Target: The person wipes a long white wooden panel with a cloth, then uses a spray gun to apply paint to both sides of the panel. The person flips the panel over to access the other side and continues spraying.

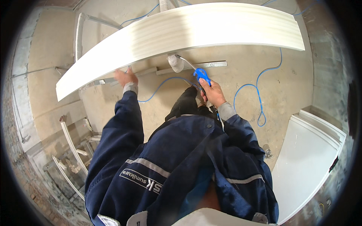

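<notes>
A long white panel [230, 24] lies across the far side in front of me, curved by the lens, with a shadow over its middle. At the panel's near edge, left of centre, is my left hand [126, 78], open with its fingers apart; whether they touch the edge I cannot tell. My right hand [213, 93] is closed around the handle of a blue air blow gun [201, 73]. Its thin bent metal nozzle [186, 61] points forward and left, toward the panel's underside. By the nozzle tip is a whitish, plastic-wrapped lump [175, 64].
A blue air hose [259, 87] loops over the floor on the right. Metal bars [201, 67] run low beneath the panel. Large white panels [307, 158] are stacked at the right. Frame pieces and scraps [73, 147] stand at the left, near a wall.
</notes>
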### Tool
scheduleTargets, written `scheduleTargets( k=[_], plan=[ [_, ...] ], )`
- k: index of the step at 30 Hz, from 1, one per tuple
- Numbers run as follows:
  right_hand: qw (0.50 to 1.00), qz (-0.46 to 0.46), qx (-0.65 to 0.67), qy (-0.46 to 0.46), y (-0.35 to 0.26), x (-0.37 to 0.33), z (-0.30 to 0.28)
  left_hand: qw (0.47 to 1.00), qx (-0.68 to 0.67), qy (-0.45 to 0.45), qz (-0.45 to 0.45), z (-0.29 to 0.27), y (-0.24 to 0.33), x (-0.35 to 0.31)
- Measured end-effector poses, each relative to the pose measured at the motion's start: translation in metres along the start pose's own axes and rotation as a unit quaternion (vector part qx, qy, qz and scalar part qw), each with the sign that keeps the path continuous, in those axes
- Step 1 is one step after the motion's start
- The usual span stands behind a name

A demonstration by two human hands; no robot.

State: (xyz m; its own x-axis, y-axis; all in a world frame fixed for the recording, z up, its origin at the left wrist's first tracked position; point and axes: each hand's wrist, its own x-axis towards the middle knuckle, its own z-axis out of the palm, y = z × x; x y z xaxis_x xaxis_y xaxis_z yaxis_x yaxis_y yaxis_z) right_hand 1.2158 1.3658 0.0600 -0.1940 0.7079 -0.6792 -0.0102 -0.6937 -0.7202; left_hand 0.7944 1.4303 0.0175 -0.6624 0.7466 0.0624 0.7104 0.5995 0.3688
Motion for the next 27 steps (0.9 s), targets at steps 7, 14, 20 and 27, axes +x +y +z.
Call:
scheduleTargets(
  k=[7,14,20,27],
  plan=[
    [0.999,-0.004,-0.053,0.004,-0.012,-0.009,0.023,0.557,-0.733,-0.251,-0.298,0.037,0.059,0.003],
    [0.990,-0.007,-0.140,0.026,-0.034,-0.032,0.062,0.538,-0.721,-0.182,-0.397,0.020,0.074,0.021],
    [0.981,-0.005,-0.051,0.185,-0.060,-0.017,0.074,0.686,-0.493,-0.487,-0.223,-0.052,0.040,0.005],
    [0.967,0.041,-0.252,0.023,-0.100,0.047,0.124,0.887,-0.074,-0.143,0.433,-0.040,0.047,0.082]
  ],
)
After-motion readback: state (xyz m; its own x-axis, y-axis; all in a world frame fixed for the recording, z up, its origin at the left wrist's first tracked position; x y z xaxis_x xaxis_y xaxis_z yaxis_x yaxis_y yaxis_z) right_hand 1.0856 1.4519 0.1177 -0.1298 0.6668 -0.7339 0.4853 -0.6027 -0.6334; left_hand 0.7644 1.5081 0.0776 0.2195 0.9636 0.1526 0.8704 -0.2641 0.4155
